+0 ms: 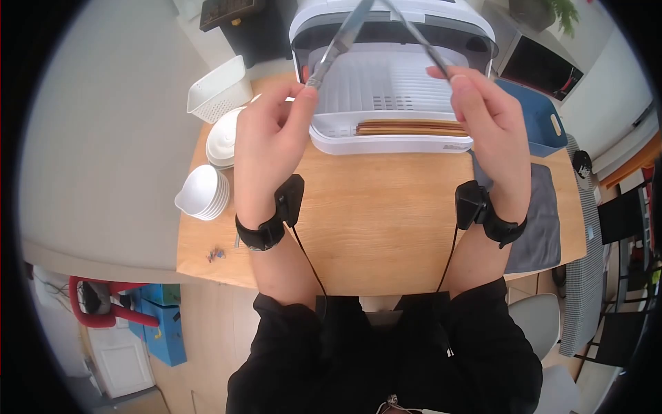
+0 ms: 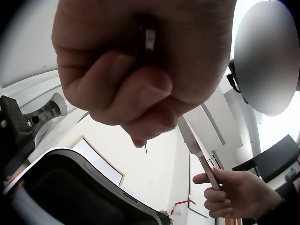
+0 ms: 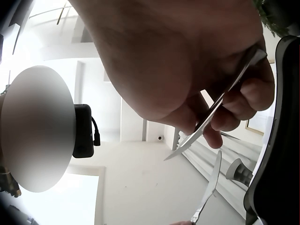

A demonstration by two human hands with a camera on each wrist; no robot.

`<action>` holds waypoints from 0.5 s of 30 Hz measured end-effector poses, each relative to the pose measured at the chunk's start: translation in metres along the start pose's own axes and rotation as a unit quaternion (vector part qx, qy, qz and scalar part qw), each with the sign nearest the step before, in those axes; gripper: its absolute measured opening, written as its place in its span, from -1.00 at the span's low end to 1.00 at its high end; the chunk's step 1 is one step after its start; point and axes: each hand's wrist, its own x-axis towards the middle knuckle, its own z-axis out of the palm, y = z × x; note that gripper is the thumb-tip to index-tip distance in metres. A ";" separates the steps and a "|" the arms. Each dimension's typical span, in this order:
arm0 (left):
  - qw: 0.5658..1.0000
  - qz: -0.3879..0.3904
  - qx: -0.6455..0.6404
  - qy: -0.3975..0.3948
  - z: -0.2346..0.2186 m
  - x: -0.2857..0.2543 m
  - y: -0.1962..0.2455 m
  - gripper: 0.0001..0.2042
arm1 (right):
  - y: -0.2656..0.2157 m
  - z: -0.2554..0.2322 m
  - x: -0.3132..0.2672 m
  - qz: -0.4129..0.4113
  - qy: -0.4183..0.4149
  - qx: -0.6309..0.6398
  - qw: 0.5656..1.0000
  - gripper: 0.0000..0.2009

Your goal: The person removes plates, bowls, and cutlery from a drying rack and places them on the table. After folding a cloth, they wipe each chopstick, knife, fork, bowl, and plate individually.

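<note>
My left hand [image 1: 272, 138] grips the handle of a silver table knife [image 1: 350, 27], its blade slanting up and away to the right. Opposite it, my right hand [image 1: 493, 124] pinches a second silver table knife [image 3: 187, 140] by its handle, angled up toward the left. Both knives are raised in front of the dish storage box [image 1: 400, 143], and their upper ends come close together in the head view. That white box has its dark see-through lid [image 1: 441, 38] up and a ribbed rack inside. Wooden chopsticks [image 1: 410, 127] lie along its front tray.
At the left stand stacked white bowls [image 1: 200, 192], white plates [image 1: 222, 141] and a white perforated basket [image 1: 221, 90]. A blue bin [image 1: 545, 127] and a grey cloth [image 1: 538, 221] are at the right. Small scraps [image 1: 216, 254] lie near the table's [image 1: 372, 221] left front edge.
</note>
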 end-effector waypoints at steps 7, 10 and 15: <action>0.996 0.015 -0.062 -0.060 0.009 -0.008 0.011 -0.75 | 0.009 0.010 0.005 0.033 -0.028 -0.079 0.996 -0.82; 0.996 0.044 -0.044 -0.057 0.009 -0.010 0.013 -0.76 | 0.003 0.009 0.004 0.067 -0.034 -0.050 0.996 -0.82; 0.986 0.047 -0.144 -0.076 -0.002 -0.012 0.021 -0.77 | 0.003 0.015 -0.001 0.042 -0.037 0.025 0.998 -0.85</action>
